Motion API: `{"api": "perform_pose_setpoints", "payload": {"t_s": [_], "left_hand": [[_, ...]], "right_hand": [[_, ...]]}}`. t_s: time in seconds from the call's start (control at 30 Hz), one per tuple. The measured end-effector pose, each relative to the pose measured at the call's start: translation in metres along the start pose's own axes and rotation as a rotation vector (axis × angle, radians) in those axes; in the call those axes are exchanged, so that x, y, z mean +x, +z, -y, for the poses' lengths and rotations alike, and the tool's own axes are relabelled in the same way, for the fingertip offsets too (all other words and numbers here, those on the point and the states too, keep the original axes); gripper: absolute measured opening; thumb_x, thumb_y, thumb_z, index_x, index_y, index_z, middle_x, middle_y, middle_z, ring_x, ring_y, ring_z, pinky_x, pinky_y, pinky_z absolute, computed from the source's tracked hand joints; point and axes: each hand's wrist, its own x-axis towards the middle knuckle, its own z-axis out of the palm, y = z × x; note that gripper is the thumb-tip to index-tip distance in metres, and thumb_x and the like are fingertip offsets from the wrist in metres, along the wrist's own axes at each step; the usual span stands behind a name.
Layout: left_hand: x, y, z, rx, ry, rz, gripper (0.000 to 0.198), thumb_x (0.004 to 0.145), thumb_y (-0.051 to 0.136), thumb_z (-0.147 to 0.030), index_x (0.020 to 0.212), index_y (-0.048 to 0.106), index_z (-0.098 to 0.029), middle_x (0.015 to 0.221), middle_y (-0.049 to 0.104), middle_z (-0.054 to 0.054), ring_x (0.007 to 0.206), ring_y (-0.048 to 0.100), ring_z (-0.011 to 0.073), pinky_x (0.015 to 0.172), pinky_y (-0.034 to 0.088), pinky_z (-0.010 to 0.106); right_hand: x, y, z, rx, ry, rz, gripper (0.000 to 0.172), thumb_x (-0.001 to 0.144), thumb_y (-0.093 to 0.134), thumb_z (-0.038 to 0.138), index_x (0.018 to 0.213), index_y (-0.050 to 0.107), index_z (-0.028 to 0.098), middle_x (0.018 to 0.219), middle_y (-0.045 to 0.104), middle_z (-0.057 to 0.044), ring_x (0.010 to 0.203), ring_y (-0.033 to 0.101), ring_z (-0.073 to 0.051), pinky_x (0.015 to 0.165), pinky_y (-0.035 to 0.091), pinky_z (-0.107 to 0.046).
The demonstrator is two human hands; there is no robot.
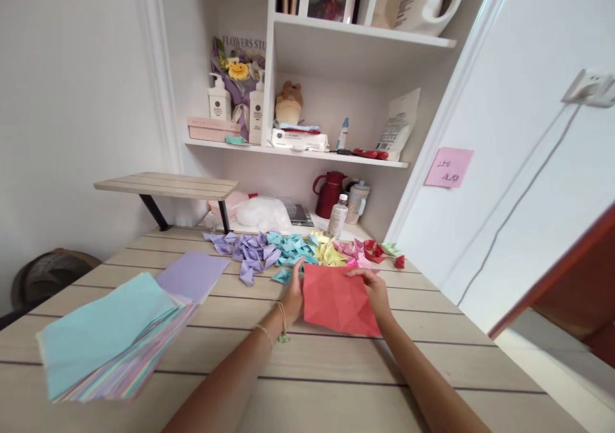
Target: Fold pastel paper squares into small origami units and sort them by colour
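Observation:
A square sheet of red paper [339, 298] with crease lines is held up above the table between both hands. My left hand [294, 295] grips its left edge, the thumb pointing up along it. At the upper right corner my right hand [375, 289] pinches the sheet between thumb and fingers. Just behind the sheet lies a row of folded paper pieces: purple ones [252, 253], blue ones [293, 250], yellow ones [328, 250], pink ones [353, 250] and red ones [373, 250].
A fanned stack of coloured paper [108, 330] and a purple sheet [195, 273] lie on the left of the slatted table [288, 388]. Behind stand a small raised shelf [168, 184], a clear bottle [337, 217], a red jug [329, 195] and a cup [357, 202].

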Motion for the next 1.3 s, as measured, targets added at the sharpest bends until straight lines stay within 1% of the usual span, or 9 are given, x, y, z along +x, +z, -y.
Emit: {"api": "perform_pose_setpoints", "payload": {"t_s": [0.07,0.13,0.27,0.37,0.5,0.67,0.87,1.1,1.3], "left_hand": [[-0.004,-0.005,0.001,-0.018,0.028,0.052,0.098,0.056,0.076,-0.018,0.136,0.022,-0.032,0.107,0.063,0.008,0.087,0.063,0.0215,0.075,0.050,0.036],[-0.005,-0.006,0.004,0.015,0.028,0.101,0.099,0.050,0.078,-0.012,0.134,0.028,-0.029,0.108,0.062,0.011,0.084,0.064,0.0202,0.074,0.050,0.033],[-0.003,-0.005,0.005,0.182,0.010,0.140,0.045,0.051,0.077,-0.016,0.094,0.066,-0.015,0.094,0.068,0.012,0.085,0.064,0.0228,0.078,0.049,0.033],[-0.002,-0.007,0.001,0.303,0.053,-0.065,0.023,0.052,0.076,-0.019,0.074,0.070,-0.014,0.083,0.071,0.008,0.083,0.064,0.0230,0.082,0.048,0.035],[-0.003,-0.007,-0.008,0.200,0.013,-0.269,0.029,0.058,0.074,-0.028,0.082,0.069,-0.012,0.084,0.071,0.009,0.080,0.065,0.0216,0.081,0.049,0.036],[-0.004,-0.005,-0.010,0.061,0.020,-0.326,0.038,0.057,0.076,-0.028,0.086,0.058,-0.013,0.080,0.070,0.008,0.074,0.067,0.0191,0.077,0.052,0.035],[0.003,-0.015,-0.005,0.110,0.177,-0.434,0.052,0.053,0.077,-0.025,0.083,0.033,-0.022,0.072,0.066,-0.001,0.063,0.065,0.0155,0.059,0.052,0.027],[0.006,-0.019,-0.004,0.245,0.370,-0.538,0.039,0.057,0.074,-0.026,0.074,0.039,-0.020,0.063,0.052,-0.006,0.059,0.059,0.0099,0.058,0.046,0.019],[0.007,-0.023,-0.004,0.193,0.344,-0.603,0.035,0.058,0.073,-0.028,0.077,0.045,-0.018,0.073,0.058,0.000,0.071,0.062,0.0129,0.065,0.048,0.022]], "right_hand": [[-0.001,-0.015,-0.016,0.050,0.072,-0.043,0.015,0.060,0.064,0.027,0.072,0.065,0.018,0.076,0.068,-0.005,0.065,0.061,-0.020,0.059,0.048,-0.030],[-0.002,-0.020,-0.021,0.094,0.107,-0.060,0.018,0.059,0.065,0.027,0.074,0.065,0.017,0.077,0.068,-0.006,0.065,0.061,-0.020,0.058,0.048,-0.029],[-0.001,-0.015,-0.008,0.142,0.128,0.038,0.027,0.061,0.065,0.027,0.086,0.064,0.018,0.087,0.067,-0.007,0.071,0.062,-0.021,0.060,0.049,-0.030],[-0.003,-0.010,0.008,0.152,0.112,0.254,0.041,0.057,0.069,0.024,0.097,0.062,0.019,0.096,0.066,-0.007,0.081,0.062,-0.021,0.067,0.050,-0.031],[-0.007,-0.004,0.023,0.231,0.153,0.483,0.049,0.055,0.074,0.027,0.102,0.061,0.019,0.097,0.066,-0.006,0.087,0.061,-0.022,0.076,0.049,-0.035],[-0.011,0.005,0.023,0.296,0.232,0.371,0.042,0.060,0.072,0.039,0.094,0.064,0.015,0.095,0.066,-0.008,0.084,0.061,-0.022,0.073,0.050,-0.035],[-0.017,0.018,0.017,0.414,0.372,0.294,0.034,0.060,0.072,0.041,0.079,0.062,0.015,0.087,0.066,-0.006,0.077,0.061,-0.019,0.066,0.051,-0.031],[-0.019,0.027,0.010,0.388,0.361,0.147,0.036,0.054,0.076,0.043,0.064,0.054,0.016,0.060,0.063,0.000,0.059,0.060,-0.015,0.060,0.048,-0.027],[-0.019,0.025,0.014,0.333,0.225,0.276,0.030,0.066,0.068,0.042,0.075,0.052,0.018,0.074,0.065,-0.003,0.069,0.062,-0.017,0.061,0.050,-0.029]]}}
